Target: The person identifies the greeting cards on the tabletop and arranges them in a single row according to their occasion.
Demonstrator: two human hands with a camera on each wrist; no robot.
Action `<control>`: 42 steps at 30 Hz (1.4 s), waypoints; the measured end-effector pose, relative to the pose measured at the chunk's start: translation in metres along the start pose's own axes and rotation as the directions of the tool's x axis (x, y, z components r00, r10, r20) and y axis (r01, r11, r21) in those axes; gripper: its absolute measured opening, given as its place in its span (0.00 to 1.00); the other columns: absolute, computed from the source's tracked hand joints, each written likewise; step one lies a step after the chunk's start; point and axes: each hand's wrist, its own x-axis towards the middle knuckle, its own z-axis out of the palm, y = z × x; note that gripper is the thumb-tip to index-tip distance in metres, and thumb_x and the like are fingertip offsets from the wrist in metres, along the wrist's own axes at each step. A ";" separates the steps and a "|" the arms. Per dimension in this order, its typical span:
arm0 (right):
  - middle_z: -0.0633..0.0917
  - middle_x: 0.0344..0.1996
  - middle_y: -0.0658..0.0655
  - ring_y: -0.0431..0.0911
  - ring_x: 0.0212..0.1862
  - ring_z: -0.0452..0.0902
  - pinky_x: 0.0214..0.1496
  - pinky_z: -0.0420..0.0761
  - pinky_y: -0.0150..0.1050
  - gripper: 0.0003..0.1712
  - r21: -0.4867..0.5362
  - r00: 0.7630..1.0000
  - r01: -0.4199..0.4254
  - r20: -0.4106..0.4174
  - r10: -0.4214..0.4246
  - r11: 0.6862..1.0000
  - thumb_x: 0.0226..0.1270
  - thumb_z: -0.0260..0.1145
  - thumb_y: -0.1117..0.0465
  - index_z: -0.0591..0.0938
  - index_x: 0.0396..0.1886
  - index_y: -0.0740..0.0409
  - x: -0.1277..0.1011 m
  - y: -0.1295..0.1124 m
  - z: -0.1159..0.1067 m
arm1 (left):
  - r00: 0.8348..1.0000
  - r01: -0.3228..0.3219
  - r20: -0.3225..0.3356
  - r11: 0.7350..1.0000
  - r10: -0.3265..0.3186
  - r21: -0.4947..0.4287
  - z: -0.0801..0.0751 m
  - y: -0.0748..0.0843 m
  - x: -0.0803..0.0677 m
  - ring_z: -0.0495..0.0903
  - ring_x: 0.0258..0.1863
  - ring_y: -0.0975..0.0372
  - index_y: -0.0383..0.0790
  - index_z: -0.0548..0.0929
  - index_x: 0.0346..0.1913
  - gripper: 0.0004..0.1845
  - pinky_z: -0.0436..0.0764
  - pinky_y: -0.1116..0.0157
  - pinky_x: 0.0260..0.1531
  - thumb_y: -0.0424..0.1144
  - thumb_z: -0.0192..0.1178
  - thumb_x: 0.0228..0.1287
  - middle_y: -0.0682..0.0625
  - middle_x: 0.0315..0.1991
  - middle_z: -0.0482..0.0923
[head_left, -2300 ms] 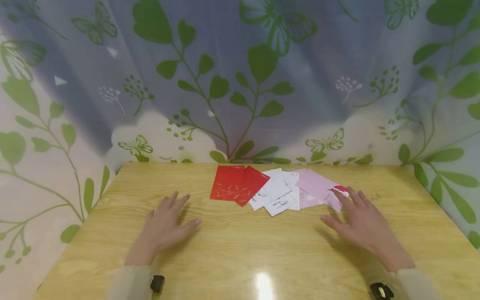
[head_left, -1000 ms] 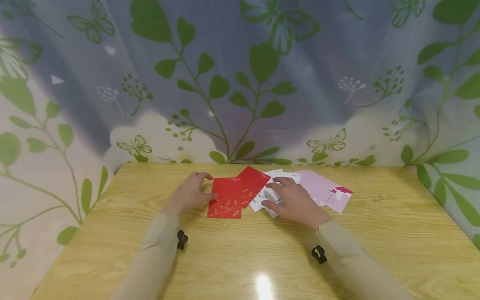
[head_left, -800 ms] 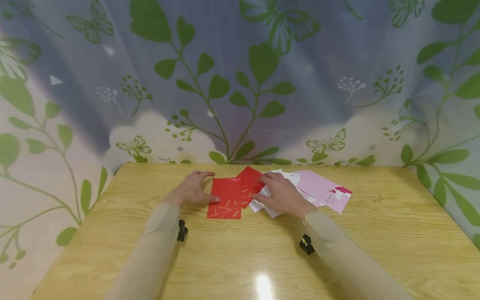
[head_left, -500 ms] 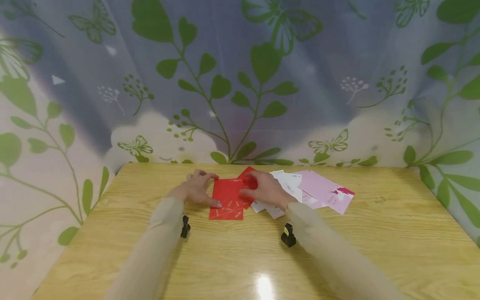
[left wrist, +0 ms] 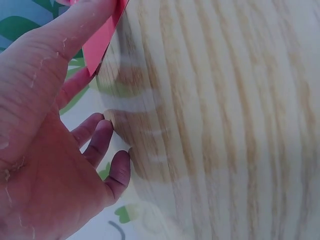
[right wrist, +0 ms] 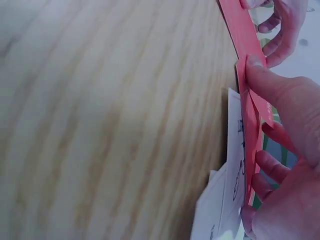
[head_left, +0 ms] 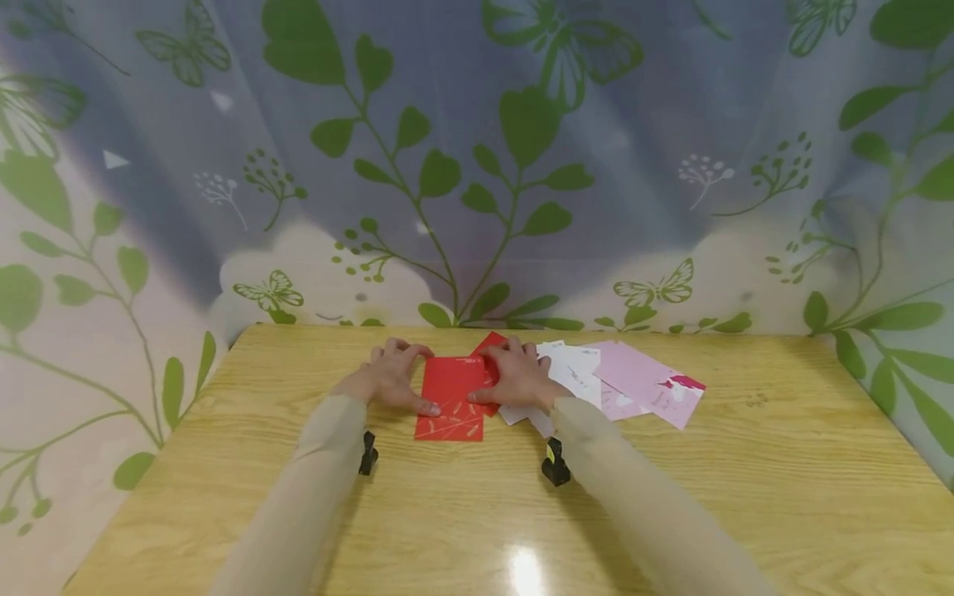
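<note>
Two red cards lie at the left end of a fanned row on the wooden table point(head_left: 671, 497). My left hand point(head_left: 391, 377) rests at the left edge of the front red card point(head_left: 450, 410), thumb on its edge. In the left wrist view my left hand point(left wrist: 45, 125) has its thumb straight against that red card point(left wrist: 102, 37). My right hand point(head_left: 516, 377) lies over the second red card point(head_left: 489, 341), thumb touching the front card's right edge. The right wrist view shows the red card point(right wrist: 237, 25) edge-on under my right hand point(right wrist: 285, 100).
To the right of the red ones lie white cards point(head_left: 574, 368) and pink cards point(head_left: 644, 381), overlapping. A curtain point(head_left: 477, 165) printed with green leaves and butterflies hangs behind and beside the table. A light glare point(head_left: 525, 571) shows near the front edge.
Both hands moved from the near part of the table up to the cards. The front red card slid slightly nearer. My right hand travelled left from the white cards onto the second red card.
</note>
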 end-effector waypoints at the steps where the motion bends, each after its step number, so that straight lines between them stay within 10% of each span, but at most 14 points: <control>1: 0.69 0.69 0.60 0.61 0.68 0.61 0.62 0.62 0.62 0.43 0.007 1.000 0.005 -0.013 -0.005 1.000 0.58 0.76 0.39 0.74 0.71 0.45 0.000 0.000 0.001 | 1.000 0.000 -0.006 1.000 0.000 -0.002 0.000 0.000 -0.001 0.57 0.71 0.41 0.53 0.65 0.74 0.50 0.64 0.34 0.67 0.61 0.77 0.51 0.37 0.77 0.51; 9: 0.87 0.50 0.52 0.53 0.56 0.79 0.62 0.60 0.65 0.34 0.085 0.985 0.048 -0.170 -0.033 0.995 0.59 0.78 0.51 0.79 0.65 0.47 -0.005 -0.001 0.007 | 0.998 -0.030 -0.053 1.000 0.029 -0.005 0.006 0.000 -0.002 0.60 0.70 0.38 0.52 0.63 0.73 0.49 0.66 0.33 0.65 0.59 0.77 0.51 0.35 0.76 0.55; 16: 0.85 0.31 0.52 0.42 0.30 0.77 0.42 0.79 0.40 0.24 0.230 0.962 0.167 -0.252 -0.107 0.959 0.64 0.71 0.65 0.81 0.60 0.55 -0.004 -0.006 0.010 | 0.996 -0.031 -0.080 0.999 0.029 -0.032 0.008 -0.001 -0.005 0.62 0.69 0.39 0.50 0.61 0.74 0.51 0.67 0.33 0.65 0.57 0.78 0.52 0.36 0.74 0.59; 22: 0.85 0.37 0.57 0.43 0.31 0.80 0.32 0.80 0.33 0.24 0.444 0.971 0.148 -0.233 -0.046 0.884 0.67 0.69 0.68 0.80 0.62 0.55 -0.007 -0.012 0.004 | 0.989 -0.088 -0.132 0.980 0.064 -0.180 0.008 -0.009 -0.006 0.69 0.67 0.38 0.45 0.58 0.76 0.50 0.71 0.37 0.66 0.48 0.76 0.56 0.34 0.70 0.68; 29: 0.84 0.40 0.59 0.49 0.33 0.85 0.38 0.89 0.43 0.26 0.678 0.981 0.088 -0.187 0.056 0.730 0.67 0.70 0.68 0.80 0.64 0.50 -0.012 -0.012 -0.005 | 0.990 -0.111 -0.127 0.854 0.053 -0.509 0.009 -0.021 -0.018 0.84 0.56 0.48 0.40 0.61 0.76 0.42 0.84 0.54 0.52 0.45 0.71 0.65 0.38 0.59 0.79; 42: 0.81 0.40 0.58 0.48 0.30 0.85 0.40 0.89 0.49 0.28 0.826 0.981 0.076 -0.162 0.106 0.559 0.67 0.69 0.71 0.78 0.65 0.53 -0.018 -0.015 -0.007 | 0.990 -0.113 -0.137 0.812 0.041 -0.572 0.004 -0.016 -0.043 0.86 0.41 0.59 0.38 0.75 0.62 0.24 0.84 0.60 0.44 0.44 0.67 0.69 0.40 0.49 0.84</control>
